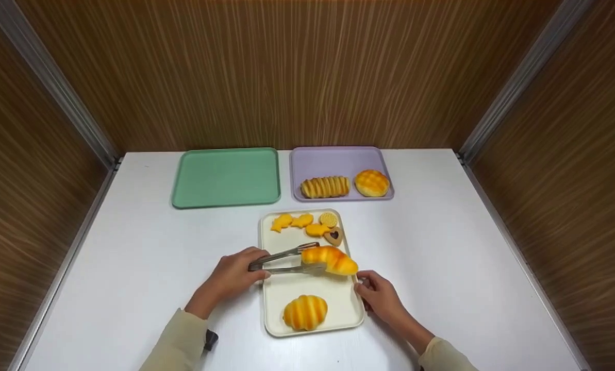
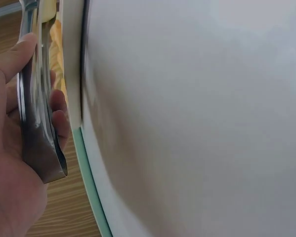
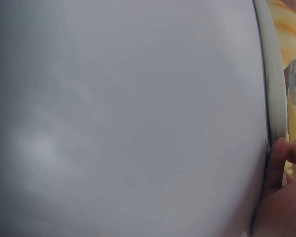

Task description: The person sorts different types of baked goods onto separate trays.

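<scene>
My left hand (image 1: 236,274) grips metal tongs (image 1: 281,254) near their joined end; in the left wrist view, the fingers wrap around the tongs (image 2: 35,118). Between the tong tips is a croissant-shaped bread (image 1: 333,259), over the middle of a cream tray (image 1: 307,288). With thumb and fingers, my right hand (image 1: 382,298) holds the tray's right rim, which also shows in the right wrist view as a pale edge (image 3: 277,98). A striped bread roll (image 1: 305,312) lies at the tray's near end. Fish-shaped crackers (image 1: 302,220), a round biscuit (image 1: 328,219) and a heart cookie (image 1: 333,236) lie at its far end.
A green tray (image 1: 227,178) stands at the back left on the white table (image 1: 132,247). Beside it, a purple tray (image 1: 333,159) carries a ridged long bread (image 1: 326,187) and a round bun (image 1: 372,183). Wood-grain panels (image 1: 286,77) enclose the back and sides.
</scene>
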A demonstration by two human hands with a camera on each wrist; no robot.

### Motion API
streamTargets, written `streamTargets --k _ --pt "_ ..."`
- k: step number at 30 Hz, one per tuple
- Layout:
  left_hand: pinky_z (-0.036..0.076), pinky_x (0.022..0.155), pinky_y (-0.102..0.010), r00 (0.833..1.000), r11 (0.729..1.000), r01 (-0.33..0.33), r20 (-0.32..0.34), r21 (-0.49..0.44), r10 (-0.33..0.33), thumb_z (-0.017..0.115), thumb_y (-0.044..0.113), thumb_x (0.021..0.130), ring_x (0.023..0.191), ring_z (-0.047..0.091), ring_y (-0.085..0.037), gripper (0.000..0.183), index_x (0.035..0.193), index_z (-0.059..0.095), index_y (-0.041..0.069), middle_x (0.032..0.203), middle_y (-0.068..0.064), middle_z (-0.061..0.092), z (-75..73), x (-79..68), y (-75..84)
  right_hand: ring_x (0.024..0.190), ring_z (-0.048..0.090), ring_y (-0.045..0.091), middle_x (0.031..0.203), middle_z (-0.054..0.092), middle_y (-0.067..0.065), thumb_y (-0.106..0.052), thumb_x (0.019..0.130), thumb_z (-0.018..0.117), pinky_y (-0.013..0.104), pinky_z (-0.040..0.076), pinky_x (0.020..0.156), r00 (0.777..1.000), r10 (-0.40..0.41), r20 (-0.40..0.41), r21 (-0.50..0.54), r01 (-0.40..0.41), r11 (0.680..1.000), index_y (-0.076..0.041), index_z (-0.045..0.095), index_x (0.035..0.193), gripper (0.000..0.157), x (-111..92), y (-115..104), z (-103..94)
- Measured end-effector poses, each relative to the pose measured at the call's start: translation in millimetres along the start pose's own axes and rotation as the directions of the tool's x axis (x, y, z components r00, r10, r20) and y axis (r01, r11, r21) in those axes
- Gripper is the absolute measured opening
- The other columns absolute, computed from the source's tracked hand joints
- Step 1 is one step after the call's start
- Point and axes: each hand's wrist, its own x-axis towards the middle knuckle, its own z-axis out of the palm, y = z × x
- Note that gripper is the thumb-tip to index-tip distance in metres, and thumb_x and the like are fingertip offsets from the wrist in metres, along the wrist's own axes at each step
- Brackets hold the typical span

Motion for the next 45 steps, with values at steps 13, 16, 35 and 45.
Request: streamTargets --k 13,16,35,45 --pt "0.045 0.086 -0.040 0.994 0.994 0.107 -0.018 -0.039 -0.108 0.077 0.042 0.088 0.094 0.058 -0.014 0.036 0.119 0.068 0.027 0.113 0.011 0.066 -2.2 21.2 11.5 0.052 0.048 0.013 0.077 0.053 0.002 -0.010 0.095 0.066 0.023 0.041 0.044 1.000 -0.014 0.001 0.006 0.014 1.000 0.001 0.064 0.119 0.027 0.8 0.5 -3.0" --pt "0.046 0.084 -0.039 0.992 0.992 0.117 -0.037 -0.051 -0.119 0.077 0.041 0.088 0.092 0.057 -0.015 0.037 0.121 0.068 0.027 0.112 0.011 0.066 -3.1 29.7 13.4 0.053 0.048 0.014 0.078 0.053 0.002 -0.010 0.095 0.066 0.023 0.041 0.044 1.000 -0.010 0.001 0.009 0.010 1.000 0.000 0.063 0.120 0.027 1.0 0.5 -3.7" --pt "0.035 0.105 -0.059 0.951 0.967 0.226 -0.190 -0.116 -0.245 0.069 0.044 0.094 0.120 0.060 -0.027 0.050 0.136 0.060 0.018 0.130 -0.002 0.063 -18.2 105.0 1.2 0.058 0.052 0.013 0.081 0.055 0.003 -0.013 0.096 0.065 0.024 0.044 0.048 1.000 -0.005 0.027 -0.009 0.006 1.000 0.000 0.063 0.122 0.029 2.7 2.2 -3.2" --pt "0.032 0.108 -0.057 0.929 0.950 0.269 -0.217 -0.156 -0.299 0.068 0.042 0.096 0.121 0.058 -0.026 0.051 0.137 0.060 0.013 0.128 -0.005 0.062 -18.2 145.3 6.1 0.056 0.052 0.013 0.080 0.053 0.002 -0.013 0.095 0.067 0.025 0.043 0.046 1.000 -0.013 0.011 0.013 0.013 1.000 0.000 0.063 0.122 0.030 -1.2 -0.5 -2.3"
